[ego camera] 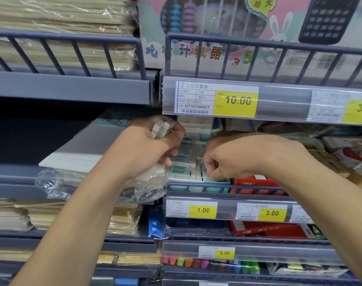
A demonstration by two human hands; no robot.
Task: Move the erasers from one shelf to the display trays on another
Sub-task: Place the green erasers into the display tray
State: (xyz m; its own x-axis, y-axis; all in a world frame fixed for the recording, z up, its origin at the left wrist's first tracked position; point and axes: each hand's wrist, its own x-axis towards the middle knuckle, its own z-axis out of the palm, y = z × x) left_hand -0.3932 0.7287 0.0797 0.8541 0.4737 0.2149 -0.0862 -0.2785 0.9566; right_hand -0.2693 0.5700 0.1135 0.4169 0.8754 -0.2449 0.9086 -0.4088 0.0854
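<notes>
Mid-restock here, I reckon: my left hand (153, 141) has its fingers wrapped round a small stack of erasers (162, 129), held up by the shelf. My right hand (227, 162) is curled, fingertips pinching down at the front of the display tray (217, 182), which looks nearly packed with rows of green-sleeved erasers. Next move: slot these into whatever gap is left.

Low upper shelf edge (258, 102) and front rail (227, 185) narrow access.
</notes>
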